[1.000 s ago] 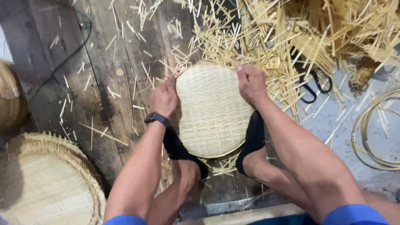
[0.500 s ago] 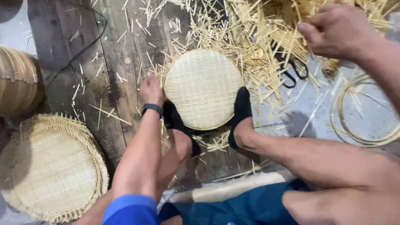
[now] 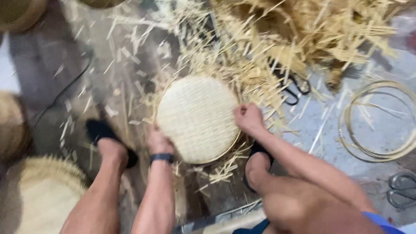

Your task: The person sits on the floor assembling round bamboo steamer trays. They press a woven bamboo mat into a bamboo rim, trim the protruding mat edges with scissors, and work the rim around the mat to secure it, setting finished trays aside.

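We look down at a round, pale woven bamboo tray (image 3: pixel 197 118) lying on the floor between two feet in black slippers. Our left hand (image 3: pixel 158 141) clasps the tray's near-left rim, a dark watch on its wrist. Our right hand (image 3: pixel 249 118) is clenched on the right rim, its grip seeming to pinch a strip there. Beyond both grips spreads a heap of loose yellow bamboo strips (image 3: pixel 303 39). To work the rim well, we judge the left grip should pin the tray flat while the right works the edge tightly. Right of the right grip lie coiled bamboo hoops (image 3: pixel 375 121). Blur hides the fingertips; another woven tray (image 3: pixel 41 195), left of the left grip, is cut off.
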